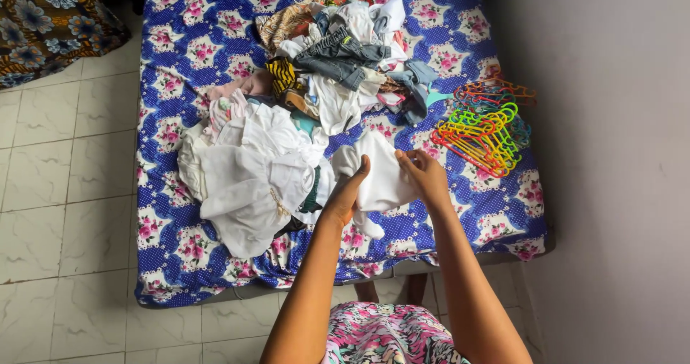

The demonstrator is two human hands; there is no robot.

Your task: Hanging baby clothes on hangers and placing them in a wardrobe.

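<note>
While both hands are gripping it, the small white garment [381,177] is hanging just above the bed [180,40], left hand [348,191] pinching its left edge, right hand [424,176] its right edge, long axis running left-right between the 2, equally near.

Floral blue bedsheet [187,48], heaped clothes [323,55] — colourful plastic hangers [485,127], tiled floor [65,191]
</note>
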